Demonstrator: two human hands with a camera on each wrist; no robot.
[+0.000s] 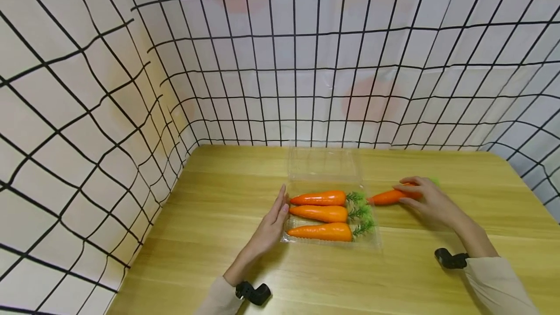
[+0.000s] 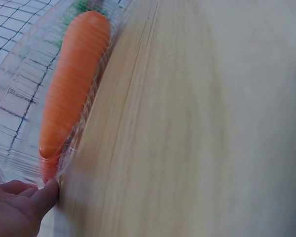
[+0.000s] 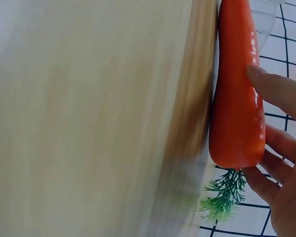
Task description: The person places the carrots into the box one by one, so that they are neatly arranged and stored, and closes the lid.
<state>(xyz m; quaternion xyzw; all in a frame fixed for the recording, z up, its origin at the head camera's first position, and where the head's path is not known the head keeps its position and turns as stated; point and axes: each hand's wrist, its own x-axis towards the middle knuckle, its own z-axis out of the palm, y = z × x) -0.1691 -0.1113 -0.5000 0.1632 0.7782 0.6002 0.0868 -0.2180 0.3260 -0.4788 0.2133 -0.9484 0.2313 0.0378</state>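
Three orange carrots with green tops lie side by side in a clear plastic box (image 1: 286, 240), tips to the left: a far carrot (image 1: 321, 198), a middle carrot (image 1: 323, 213) and a near carrot (image 1: 323, 232). The near carrot (image 2: 79, 74) also shows through the box wall in the left wrist view. My left hand (image 1: 268, 230) rests against the box's left end, its fingers extended. To the right of the box, my right hand (image 1: 430, 201) holds another carrot (image 1: 385, 197) between thumb and fingers. Its thick end and green top (image 3: 224, 195) show in the right wrist view.
The box's clear lid (image 1: 323, 163) lies folded back towards the far side. Under everything is a wood-grain table (image 1: 218, 198). A white cloth with black grid lines (image 1: 262, 86) rises behind the table and along its sides.
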